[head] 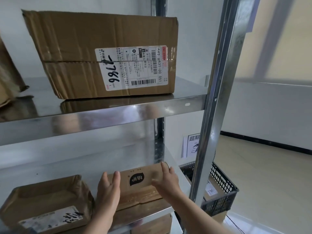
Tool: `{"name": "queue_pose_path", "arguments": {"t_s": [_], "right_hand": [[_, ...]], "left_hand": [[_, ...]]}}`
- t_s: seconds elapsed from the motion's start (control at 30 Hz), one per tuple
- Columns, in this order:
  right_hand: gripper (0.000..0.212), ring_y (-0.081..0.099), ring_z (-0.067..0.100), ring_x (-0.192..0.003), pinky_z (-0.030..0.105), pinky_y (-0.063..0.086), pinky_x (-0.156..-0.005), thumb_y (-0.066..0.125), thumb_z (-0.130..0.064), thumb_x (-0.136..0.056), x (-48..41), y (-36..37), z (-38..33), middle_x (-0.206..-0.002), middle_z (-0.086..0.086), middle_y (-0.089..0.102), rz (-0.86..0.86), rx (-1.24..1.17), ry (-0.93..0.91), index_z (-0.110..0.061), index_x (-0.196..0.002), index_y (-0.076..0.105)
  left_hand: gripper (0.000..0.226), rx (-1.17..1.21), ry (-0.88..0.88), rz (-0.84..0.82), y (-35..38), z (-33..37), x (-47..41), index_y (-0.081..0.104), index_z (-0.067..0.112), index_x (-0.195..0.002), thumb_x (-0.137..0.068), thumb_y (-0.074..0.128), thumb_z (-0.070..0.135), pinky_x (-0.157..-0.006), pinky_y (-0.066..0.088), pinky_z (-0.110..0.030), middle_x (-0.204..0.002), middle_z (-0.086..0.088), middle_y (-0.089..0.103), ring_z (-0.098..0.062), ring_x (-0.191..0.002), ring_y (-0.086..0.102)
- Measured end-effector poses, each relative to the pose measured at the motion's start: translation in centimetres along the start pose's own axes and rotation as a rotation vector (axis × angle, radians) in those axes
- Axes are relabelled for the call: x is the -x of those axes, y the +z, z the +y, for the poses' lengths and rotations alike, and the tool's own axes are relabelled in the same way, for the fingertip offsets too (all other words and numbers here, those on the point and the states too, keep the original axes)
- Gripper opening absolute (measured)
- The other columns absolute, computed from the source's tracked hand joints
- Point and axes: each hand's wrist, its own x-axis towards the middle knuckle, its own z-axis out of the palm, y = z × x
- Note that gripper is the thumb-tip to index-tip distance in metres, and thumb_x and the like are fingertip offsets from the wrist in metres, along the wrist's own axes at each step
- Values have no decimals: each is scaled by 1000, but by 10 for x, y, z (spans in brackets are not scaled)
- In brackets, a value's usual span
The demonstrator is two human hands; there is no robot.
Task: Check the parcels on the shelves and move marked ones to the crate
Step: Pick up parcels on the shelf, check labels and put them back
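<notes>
Left hand (108, 191) and right hand (167, 181) flank small parcel (136, 186), near right of lower shelf (55, 168); grip apart, fingers straight. Clamp both ends, then tilt it to find any mark.

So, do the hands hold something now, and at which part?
The small box: left hand at its left end, right hand at its right end.
</notes>
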Motion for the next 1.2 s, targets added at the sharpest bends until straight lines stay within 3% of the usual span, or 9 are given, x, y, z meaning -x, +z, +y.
{"name": "queue_pose_path", "arguments": {"t_s": [0.1, 0.27, 0.47, 0.67, 0.8, 0.9, 0.97, 1.03, 1.2], "right_hand": [[88, 29, 36, -146, 45, 31, -119, 63, -28, -91, -6, 3, 5, -163, 12, 22, -6, -37, 16, -21, -162, 12], [88, 40, 33, -135, 45, 40, -113, 63, -19, -89, -7, 1, 7, -153, 12, 33, -25, -113, 71, -25, -161, 13], [76, 55, 30, -116, 53, 50, -101, 54, -18, -68, -22, 3, 13, -133, 9, 53, 21, -267, 66, -21, -143, 40], [31, 60, 27, -98, 48, 53, -89, 52, -3, -84, 1, -16, -6, -108, 6, 60, 74, -365, 55, -16, -112, 48], [33, 56, 17, -89, 35, 48, -75, 53, -4, -92, 13, -27, -16, -99, -1, 57, 93, -460, 19, -16, -122, 49], [52, 54, 13, -90, 29, 42, -71, 55, -8, -96, 19, -36, -21, -106, -3, 51, 132, -521, -30, -16, -146, 41], [52, 52, 4, -83, 23, 39, -64, 57, -13, -98, 21, -42, -24, -105, -4, 52, 177, -572, -56, -15, -147, 41], [47, 56, 10, -85, 25, 40, -64, 58, -17, -98, 24, -48, -29, -105, -3, 58, 227, -621, -70, -13, -143, 45], [43, 58, 21, -101, 30, 43, -73, 60, -19, -97, 33, -61, -42, -119, 5, 62, 321, -749, -113, -13, -139, 52]], "left_hand": [[70, -174, -6, 66, -2, -4, -2, 28, 11, -156, -101, 39, 53, -118, 27, -48, -161, -13, 32, -33, -149, 26], [68, -23, -95, 48, -6, -15, -4, 24, 14, -158, -103, 39, 51, -117, 28, -46, -163, -6, 29, -30, -148, 31], [67, 9, -111, 60, -19, -8, -2, 30, 15, -155, -102, 34, 56, -117, 31, -53, -160, -6, 35, -30, -145, 35], [63, 126, -110, 62, -37, 12, 11, 30, 16, -155, -104, 32, 53, -114, 33, -50, -159, -7, 34, -30, -143, 37], [50, 189, -73, 82, -48, 24, 20, 43, 11, -143, -107, 32, 44, -93, 36, -36, -127, -3, 54, -21, -117, 47], [36, 231, -61, 105, -55, 35, 26, 53, 16, -125, -107, 34, 41, -89, 34, -34, -101, 10, 47, -20, -109, 46], [41, 249, -29, 133, -60, 41, 29, 50, 12, -135, -107, 36, 38, -90, 36, -34, -113, 3, 54, -21, -112, 48], [44, 256, -4, 153, -66, 47, 33, 47, 12, -141, -107, 38, 38, -93, 40, -35, -134, -5, 54, -25, -120, 51], [40, 300, 47, 179, -82, 59, 32, 54, 12, -141, -106, 46, 30, -96, 43, -32, -140, -2, 56, -16, -114, 54]]}}
